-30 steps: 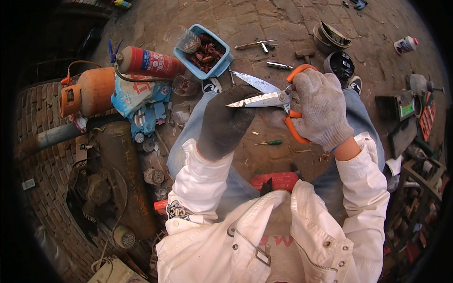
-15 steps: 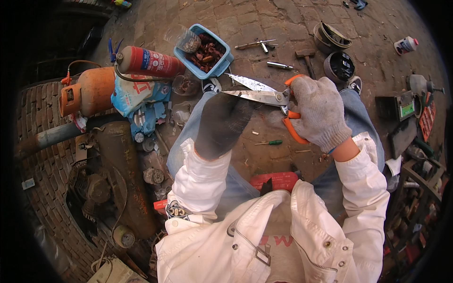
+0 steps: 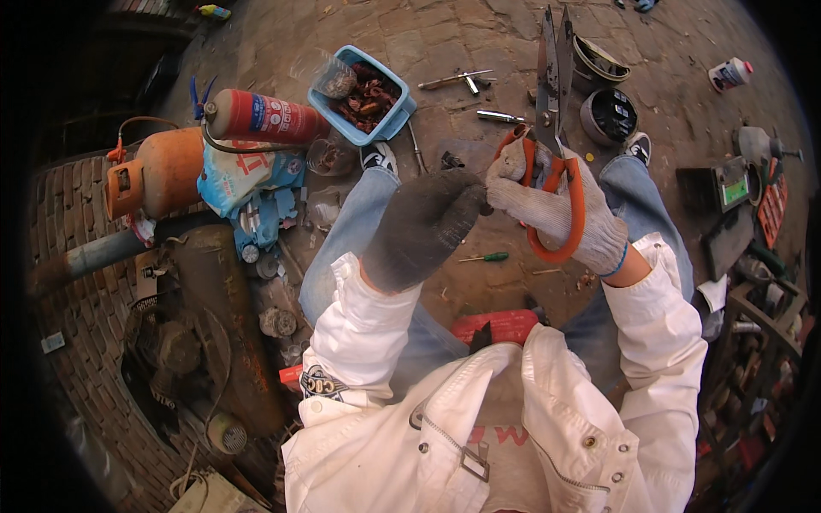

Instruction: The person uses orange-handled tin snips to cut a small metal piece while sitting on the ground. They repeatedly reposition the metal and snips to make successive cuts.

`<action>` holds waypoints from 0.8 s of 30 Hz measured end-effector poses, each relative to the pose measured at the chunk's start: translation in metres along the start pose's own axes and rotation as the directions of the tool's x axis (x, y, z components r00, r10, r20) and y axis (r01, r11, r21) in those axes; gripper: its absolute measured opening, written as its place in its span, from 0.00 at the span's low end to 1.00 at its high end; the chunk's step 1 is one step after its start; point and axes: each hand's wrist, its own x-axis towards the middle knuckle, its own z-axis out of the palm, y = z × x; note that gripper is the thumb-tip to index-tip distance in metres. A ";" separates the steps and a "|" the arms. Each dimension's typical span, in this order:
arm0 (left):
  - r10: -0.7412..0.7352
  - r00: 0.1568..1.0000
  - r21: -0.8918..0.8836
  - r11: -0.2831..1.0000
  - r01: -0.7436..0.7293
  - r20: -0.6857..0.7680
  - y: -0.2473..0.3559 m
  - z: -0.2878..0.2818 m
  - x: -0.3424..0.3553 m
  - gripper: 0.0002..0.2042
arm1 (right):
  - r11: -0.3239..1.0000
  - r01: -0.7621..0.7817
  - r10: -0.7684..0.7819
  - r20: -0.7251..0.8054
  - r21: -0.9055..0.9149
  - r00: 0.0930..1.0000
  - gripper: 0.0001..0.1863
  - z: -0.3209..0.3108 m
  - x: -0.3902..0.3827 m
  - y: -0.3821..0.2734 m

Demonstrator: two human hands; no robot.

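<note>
Gripping orange-handled shears (image 3: 552,103), right hand (image 3: 556,209) fingers (image 3: 513,184) thread the handle loops.

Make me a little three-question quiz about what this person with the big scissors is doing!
1. True or false: the right hand holds orange-handled scissors with the blades pointing away from the person.
2. What colour is the tub of rusty bits on the ground? A) blue B) yellow C) white
3. Fill in: the left hand wears a dark ____.

Key:
1. True
2. A
3. glove
</note>
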 end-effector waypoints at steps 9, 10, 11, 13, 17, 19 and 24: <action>-0.317 0.946 -0.390 0.882 0.266 -0.072 0.017 0.001 0.000 0.10 | 0.866 -0.046 -0.057 0.189 0.498 0.980 0.08 -0.006 0.008 0.010; -0.315 0.945 -0.436 0.865 0.248 -0.086 0.018 0.004 -0.002 0.10 | 0.863 -0.036 -0.079 0.207 0.503 0.975 0.08 -0.005 0.007 0.010; -0.311 0.944 -0.478 0.849 0.226 -0.107 0.018 0.007 -0.003 0.10 | 0.868 -0.027 -0.091 0.212 0.496 0.973 0.08 -0.003 0.006 0.011; -0.300 0.937 -0.522 0.836 0.168 -0.180 0.017 0.007 -0.003 0.09 | 0.925 0.080 -0.136 0.125 0.372 0.983 0.10 -0.001 0.005 0.010; -0.248 0.915 -0.527 0.848 0.047 -0.318 0.013 -0.001 -0.003 0.09 | 0.817 0.334 -0.401 -0.047 -0.469 0.915 0.18 -0.010 0.006 0.001; -0.235 0.917 -0.517 0.855 0.038 -0.322 0.012 -0.007 -0.004 0.08 | 0.556 0.317 -0.493 0.002 -0.769 0.870 0.22 -0.015 0.005 -0.002; -0.159 0.876 -0.342 0.939 -0.007 -0.454 0.004 -0.005 -0.007 0.08 | 0.307 0.309 -0.493 0.127 -0.900 0.861 0.28 -0.011 0.001 0.003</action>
